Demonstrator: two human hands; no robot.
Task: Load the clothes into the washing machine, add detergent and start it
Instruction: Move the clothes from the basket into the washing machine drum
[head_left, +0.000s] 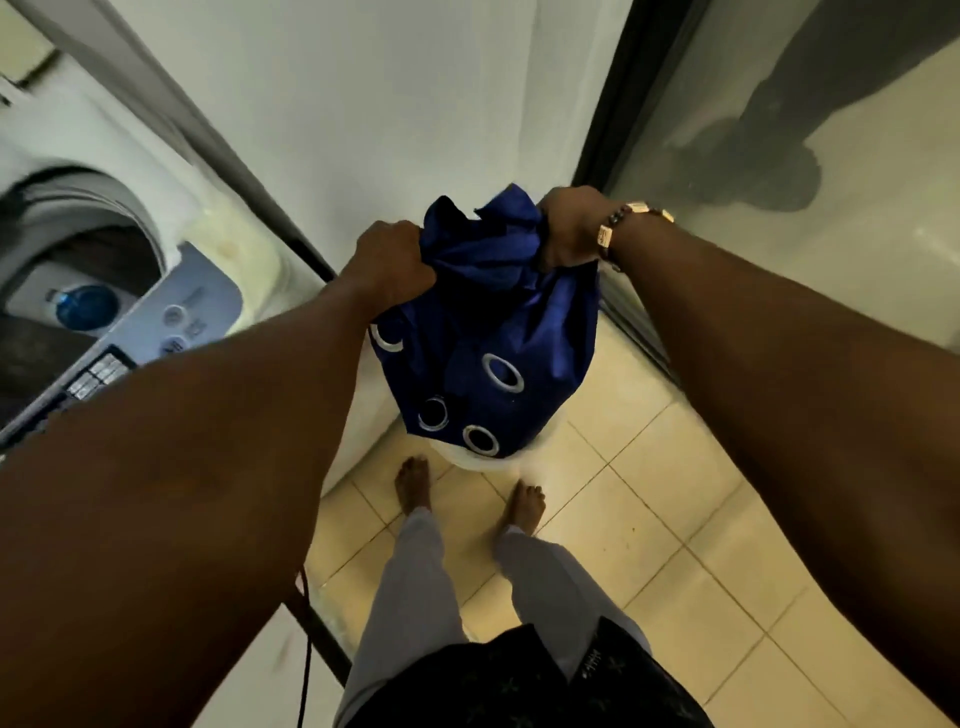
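A bunched dark blue curtain (493, 332) with several silver eyelet rings hangs in front of me, over a white container (485, 460) on the floor. My left hand (389, 260) grips its upper left folds. My right hand (569, 228), with a beaded bracelet on the wrist, grips the upper right folds. The top-loading washing machine (156, 306) stands at the left with its lid up; its drum opening (104, 249) looks dark inside, and a blue round cap (85, 307) shows near the control panel.
A white wall (415, 104) is straight ahead. A glass door with a dark frame (779, 156) runs along the right. My bare feet (415, 483) stand on beige floor tiles. A dark cord (306, 649) hangs beside the machine.
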